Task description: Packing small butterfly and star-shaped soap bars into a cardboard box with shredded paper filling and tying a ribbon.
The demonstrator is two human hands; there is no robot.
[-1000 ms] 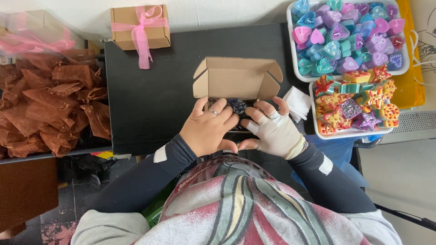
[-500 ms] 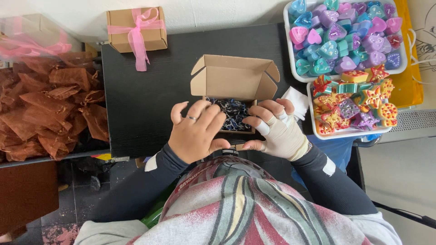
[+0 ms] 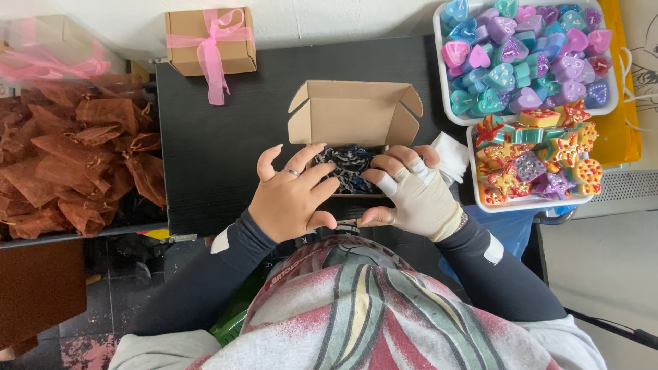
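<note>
A small open cardboard box (image 3: 353,113) stands on the black table (image 3: 212,164), its lid up and its flaps spread. Dark crinkled paper filling (image 3: 348,168) lies inside. My left hand (image 3: 291,195), bare with a ring, lies flat with its fingers spread on the left part of the filling. My right hand (image 3: 411,192), in a white glove with taped fingers, rests on the right part, fingertips on the filling and thumb at the box's near edge. Neither hand holds anything.
A closed cardboard box with a pink ribbon (image 3: 209,41) sits at the table's far left corner. Brown organza bags (image 3: 75,164) are piled at the left. Two white trays at the right hold heart-shaped soaps (image 3: 524,58) and star-shaped soaps (image 3: 538,164).
My hands have drawn apart and spread flat over the box, so more of the dark filling shows between them. The box has stayed in place.
</note>
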